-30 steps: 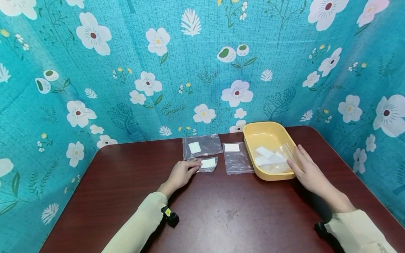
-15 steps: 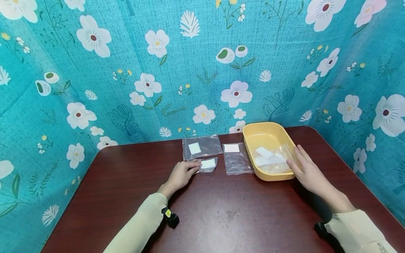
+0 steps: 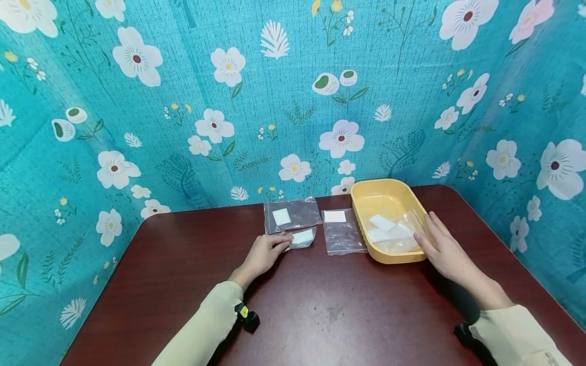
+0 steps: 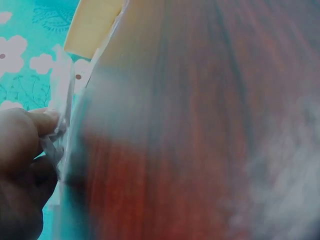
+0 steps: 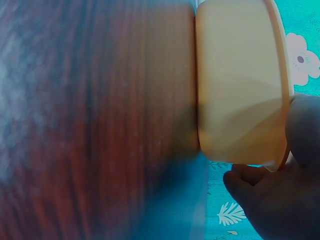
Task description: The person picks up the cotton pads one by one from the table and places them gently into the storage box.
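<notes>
Pinching hand: it's the left hand (image 3: 261, 251), thumb and finger clamped together on the left end of a small clear bag (image 3: 302, 239), and the wrist view backs it up with crinkled plastic right between the tips.
Small clear bag: down at table level, left of the tray, its white patch showing just right of the fingertips.
Hand on the rim: over to the right hand (image 3: 446, 254), lying across the right side of the yellow tray (image 3: 384, 197), thumb over the rim, fingers along the outside; whether it squeezes, I cannot tell.
Yellow tray: far right of the table, and look at the near half, where clear bags with white patches (image 3: 391, 234) lie in a heap.
Far bag: one clear bag (image 3: 302, 213) flat behind the small one, a white square toward its left end.
Middle bag: another clear bag (image 3: 344, 238) flat just left of the tray, white patch at its far end.
Tabletop: dark reddish wood table (image 3: 329, 310), glossy, running up to a blue flowered cloth (image 3: 270, 137) on the far side.
Sleeves: pale on both arms, black gear (image 3: 249, 321) at the left wrist.
</notes>
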`<state>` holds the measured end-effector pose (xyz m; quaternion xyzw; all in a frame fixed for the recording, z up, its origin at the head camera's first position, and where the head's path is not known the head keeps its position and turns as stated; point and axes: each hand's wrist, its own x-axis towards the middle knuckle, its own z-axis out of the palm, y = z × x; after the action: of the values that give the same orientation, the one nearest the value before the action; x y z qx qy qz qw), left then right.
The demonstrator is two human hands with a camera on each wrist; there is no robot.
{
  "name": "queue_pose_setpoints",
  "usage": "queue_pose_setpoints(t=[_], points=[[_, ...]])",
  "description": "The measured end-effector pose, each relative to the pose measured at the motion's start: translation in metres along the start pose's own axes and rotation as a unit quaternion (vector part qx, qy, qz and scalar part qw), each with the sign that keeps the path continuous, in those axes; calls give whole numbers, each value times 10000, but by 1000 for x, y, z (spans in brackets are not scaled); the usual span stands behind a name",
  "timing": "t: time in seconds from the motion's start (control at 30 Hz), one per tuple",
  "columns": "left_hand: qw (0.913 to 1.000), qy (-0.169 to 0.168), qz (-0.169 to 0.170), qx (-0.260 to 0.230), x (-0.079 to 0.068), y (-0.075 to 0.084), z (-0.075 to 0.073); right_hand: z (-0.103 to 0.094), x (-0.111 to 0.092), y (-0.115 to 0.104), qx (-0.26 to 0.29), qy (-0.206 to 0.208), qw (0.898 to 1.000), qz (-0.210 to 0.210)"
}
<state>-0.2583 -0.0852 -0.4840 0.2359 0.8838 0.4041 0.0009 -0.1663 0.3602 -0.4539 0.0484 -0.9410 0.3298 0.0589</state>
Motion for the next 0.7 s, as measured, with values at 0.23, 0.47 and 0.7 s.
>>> queue_pose_setpoints(t=[0.23,0.47,0.7], points=[[9996,91,105,-236,1,11,-5,0,0,0,-6,-17,10000,31],[9986,383,203,-292,3,19,-12,-1,0,-1,-7,-101,9999,124],[9968,569,166,-534,6,28,-25,-1,-1,-3,20,-109,9999,130]])
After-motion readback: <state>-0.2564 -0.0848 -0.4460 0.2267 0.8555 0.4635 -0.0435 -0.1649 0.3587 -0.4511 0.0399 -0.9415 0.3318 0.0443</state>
